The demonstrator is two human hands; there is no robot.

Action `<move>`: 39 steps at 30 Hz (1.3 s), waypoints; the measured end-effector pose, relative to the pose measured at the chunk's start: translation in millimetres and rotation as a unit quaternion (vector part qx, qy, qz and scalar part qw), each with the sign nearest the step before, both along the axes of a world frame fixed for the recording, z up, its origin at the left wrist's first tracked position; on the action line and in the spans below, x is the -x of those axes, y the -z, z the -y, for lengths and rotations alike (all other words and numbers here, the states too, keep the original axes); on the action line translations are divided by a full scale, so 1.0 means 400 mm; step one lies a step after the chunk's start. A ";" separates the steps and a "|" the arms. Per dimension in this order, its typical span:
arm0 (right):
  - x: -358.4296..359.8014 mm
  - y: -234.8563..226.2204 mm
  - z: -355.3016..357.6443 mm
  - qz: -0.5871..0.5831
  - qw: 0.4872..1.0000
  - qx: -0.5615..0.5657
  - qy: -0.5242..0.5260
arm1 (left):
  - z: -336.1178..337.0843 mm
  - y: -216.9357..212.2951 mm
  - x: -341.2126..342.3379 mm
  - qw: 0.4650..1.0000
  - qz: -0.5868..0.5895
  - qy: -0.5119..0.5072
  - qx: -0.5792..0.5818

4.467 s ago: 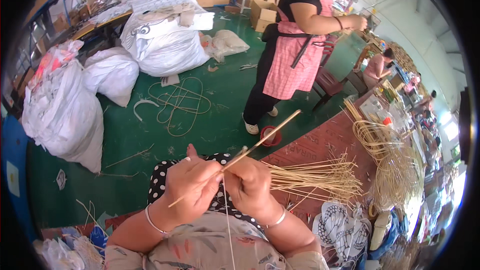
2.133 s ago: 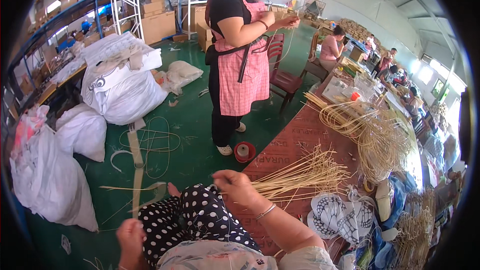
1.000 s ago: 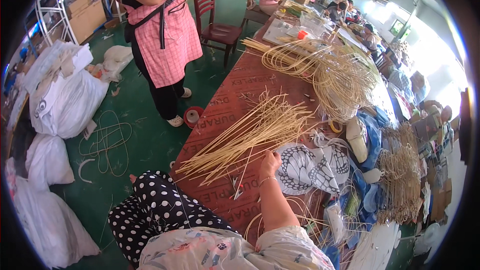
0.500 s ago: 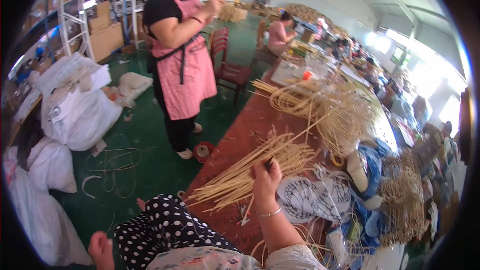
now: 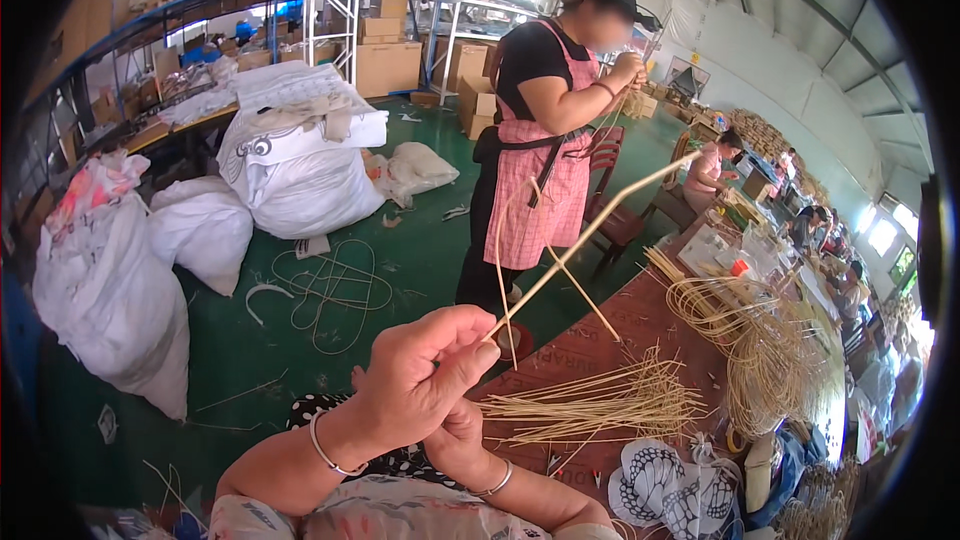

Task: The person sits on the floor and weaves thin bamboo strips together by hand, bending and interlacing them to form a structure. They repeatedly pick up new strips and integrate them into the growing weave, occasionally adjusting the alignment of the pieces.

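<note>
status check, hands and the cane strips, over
Left hand pinches thin cane strips raised over the table. Right hand underneath, grip hidden. Strip bundle lies on the table. Standing person beyond.

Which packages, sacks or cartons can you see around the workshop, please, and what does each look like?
Cardboard cartons: brown boxes stacked by the white rack, far centre.
Big white sack: bulging, dark markings, on the green floor.
Small white bag: slumped beside the big sack.
White sacks: tall, at left, one topped with pink cloth.
</note>
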State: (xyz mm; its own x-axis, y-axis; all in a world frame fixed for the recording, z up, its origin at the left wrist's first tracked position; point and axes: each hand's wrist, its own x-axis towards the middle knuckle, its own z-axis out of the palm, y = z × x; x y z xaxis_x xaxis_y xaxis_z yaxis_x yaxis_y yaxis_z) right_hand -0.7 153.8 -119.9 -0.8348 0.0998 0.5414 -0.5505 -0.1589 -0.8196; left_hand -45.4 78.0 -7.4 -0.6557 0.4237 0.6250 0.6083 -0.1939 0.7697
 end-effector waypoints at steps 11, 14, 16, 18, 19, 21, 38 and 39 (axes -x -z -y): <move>0.005 -0.019 0.038 -0.032 0.999 -0.027 0.000 | 0.015 0.005 -0.003 0.991 -0.104 -0.090 0.001; 0.005 -0.014 0.016 0.014 0.998 0.002 -0.055 | 0.032 -0.018 0.002 0.996 -0.066 -0.060 0.008; 0.009 0.006 -0.026 0.080 0.994 0.051 -0.043 | 0.044 -0.029 0.015 0.999 0.017 0.018 0.023; 0.014 -0.036 -0.057 0.089 0.985 0.144 -0.019 | 0.070 -0.023 0.030 0.979 0.147 0.129 0.053; 0.019 -0.057 -0.066 0.106 0.977 0.182 -0.018 | 0.081 -0.017 0.027 0.963 0.205 0.166 0.051; 0.029 -0.086 -0.100 0.125 0.966 0.215 -0.066 | 0.091 -0.007 0.022 0.929 0.291 0.226 0.042; -0.025 -0.147 -0.073 0.036 0.946 0.309 -0.092 | 0.112 0.099 -0.006 0.851 0.387 0.344 -0.088; -0.030 -0.148 -0.074 0.042 0.942 0.315 -0.104 | 0.114 0.097 -0.010 0.850 0.377 0.354 -0.098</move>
State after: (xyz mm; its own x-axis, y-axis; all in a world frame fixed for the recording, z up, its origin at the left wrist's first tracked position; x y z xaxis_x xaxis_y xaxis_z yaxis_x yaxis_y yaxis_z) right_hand 11.2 183.4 -60.5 -0.9087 0.2101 0.3607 -0.3921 -0.7258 -0.5652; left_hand -41.6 32.2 -46.1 -0.5247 0.8156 0.2440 -0.3668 -0.4752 0.7998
